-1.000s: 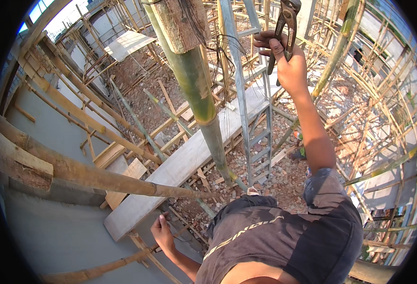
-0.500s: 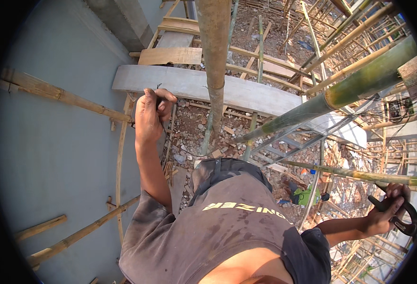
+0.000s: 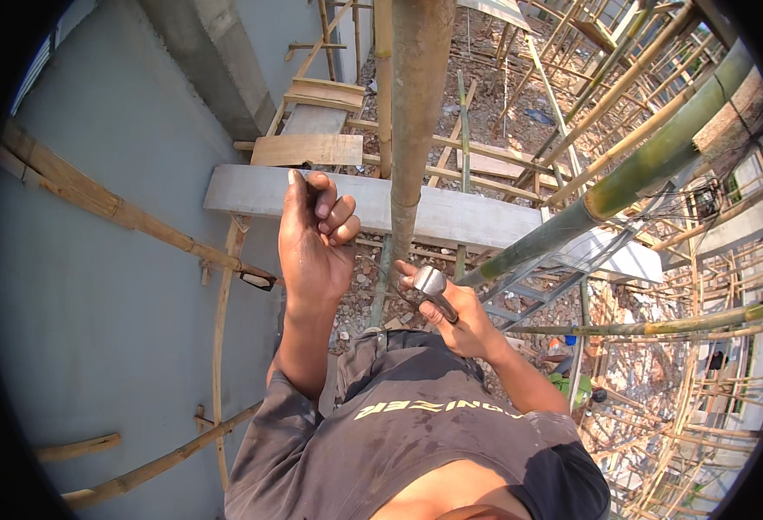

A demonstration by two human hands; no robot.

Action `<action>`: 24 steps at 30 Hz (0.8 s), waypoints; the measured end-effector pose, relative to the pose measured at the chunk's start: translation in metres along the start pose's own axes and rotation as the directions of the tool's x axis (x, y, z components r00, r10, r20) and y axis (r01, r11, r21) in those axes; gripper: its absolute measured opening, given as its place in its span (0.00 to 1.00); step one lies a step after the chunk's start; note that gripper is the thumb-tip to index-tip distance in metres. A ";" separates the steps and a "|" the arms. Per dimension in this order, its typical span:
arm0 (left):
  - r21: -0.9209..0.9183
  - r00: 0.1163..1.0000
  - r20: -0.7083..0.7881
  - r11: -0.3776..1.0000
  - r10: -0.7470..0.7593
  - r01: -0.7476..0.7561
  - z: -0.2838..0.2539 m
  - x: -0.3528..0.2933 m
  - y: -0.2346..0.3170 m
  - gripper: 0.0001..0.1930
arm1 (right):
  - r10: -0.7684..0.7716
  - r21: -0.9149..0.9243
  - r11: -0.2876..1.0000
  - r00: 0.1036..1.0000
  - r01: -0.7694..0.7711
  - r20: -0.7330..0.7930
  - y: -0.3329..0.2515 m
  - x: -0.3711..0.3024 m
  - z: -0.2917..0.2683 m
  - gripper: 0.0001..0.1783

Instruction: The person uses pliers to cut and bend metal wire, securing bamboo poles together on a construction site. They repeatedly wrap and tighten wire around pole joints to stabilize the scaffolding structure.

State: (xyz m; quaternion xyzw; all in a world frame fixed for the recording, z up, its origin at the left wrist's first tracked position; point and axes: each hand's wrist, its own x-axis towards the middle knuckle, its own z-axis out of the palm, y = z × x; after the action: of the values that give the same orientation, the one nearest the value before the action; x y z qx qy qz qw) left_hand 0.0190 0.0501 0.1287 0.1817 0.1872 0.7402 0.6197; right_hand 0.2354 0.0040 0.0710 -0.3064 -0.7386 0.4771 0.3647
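Inside the right hand [image 3: 461, 322] is a metal tool [image 3: 431, 280], its thumb and bent fingers closed about the dark handle. The bright, blunt head stands clear above the thumb, tipped upward toward the viewer; the fingertips reach past its left side, and the handle's lower end shows against the palm. The tool's exact kind is hard to tell from this angle.

To its left, well apart from the tool, the left hand [image 3: 316, 247] is raised with the palm turned inward. Its thumb points up beside the curled forefinger, and the other fingers fold loosely; whether anything thin is pinched between them cannot be told.

Behind the left hand runs a pale board [image 3: 485, 212], the hand overlapping its near edge close to its left end. A piece of plywood [image 3: 308, 150] lies just beyond the board's far edge. An upright bamboo pole [image 3: 416, 113] crosses in front of the board's middle, and a thick green pole [image 3: 641, 186] slants past its right end, beside a metal ladder [image 3: 533, 290]. Further left stands a smooth grey wall [image 3: 130, 329]; below the board, broken rubble [image 3: 360, 299] covers the ground.
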 end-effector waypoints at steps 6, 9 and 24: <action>-0.238 0.979 -0.139 0.955 0.148 -0.178 0.012 0.018 -0.007 0.11 | 0.168 0.170 0.973 0.984 -0.156 -0.060 0.006 -0.001 0.022 0.25; -0.298 0.987 -0.009 0.942 0.160 -0.156 0.029 0.019 -0.008 0.12 | 0.115 -0.019 0.992 0.950 -0.126 -0.290 -0.004 0.006 0.006 0.17; 0.372 0.747 0.556 0.913 -0.364 0.168 0.097 0.013 0.073 0.33 | -0.026 -0.363 0.907 0.834 -0.212 -0.551 -0.178 0.027 -0.126 0.10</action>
State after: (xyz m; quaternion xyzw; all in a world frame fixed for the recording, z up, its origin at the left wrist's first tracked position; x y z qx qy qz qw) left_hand 0.0033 0.0565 0.2503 0.4747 0.1089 0.5061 0.7118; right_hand 0.3066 0.0224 0.2781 -0.5347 -0.6715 0.2226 0.4623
